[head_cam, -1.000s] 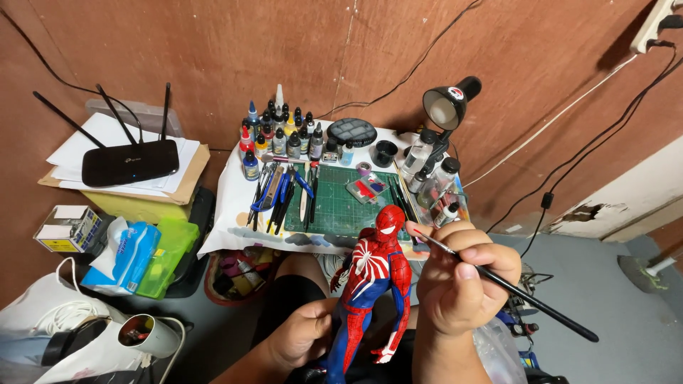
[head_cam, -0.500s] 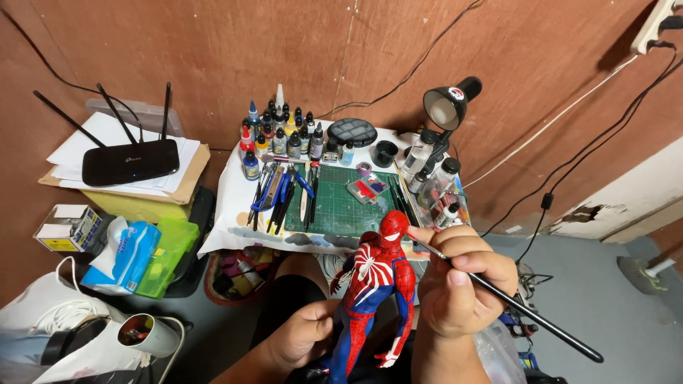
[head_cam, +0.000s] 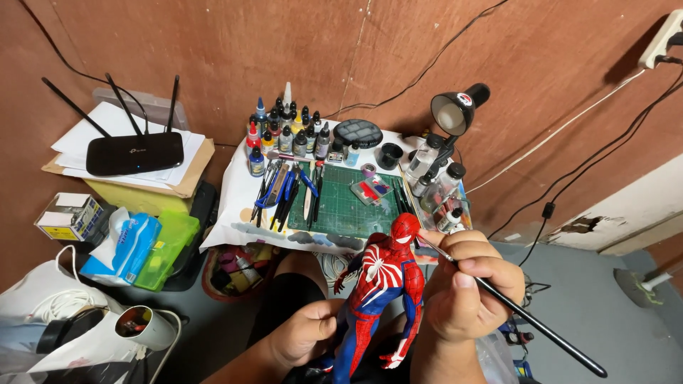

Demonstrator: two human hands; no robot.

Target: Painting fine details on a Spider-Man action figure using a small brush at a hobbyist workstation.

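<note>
Brown board walls close off the corner where we sit, with a small cloth-covered table [head_cam: 235,213] pushed against them. Our right fingers [head_cam: 462,249] curl tight around a thin black paintbrush [head_cam: 526,320], thumb pressed along its shaft, and the bristle end meets the side of the head of a red and blue action figure [head_cam: 380,284]. The brush handle runs down and out to the right past our knuckles. Our right hand [head_cam: 462,295] sits just beside the figure's shoulder, wrist bent in toward it, forearm rising from the bottom edge.

Our left fingers wrap the figure's legs from the left, closed on them, and the left hand [head_cam: 302,338] holds the figure upright over our lap, in front of the table's near edge.

Beyond the hands, a green cutting mat [head_cam: 341,213] lies on the table with tools in a row on its left side. Small paint bottles [head_cam: 284,135] stand in a cluster behind it, and a black desk lamp [head_cam: 455,114] leans over the right end. To the left, a black router [head_cam: 135,153] rests on papers atop a cardboard box.
</note>
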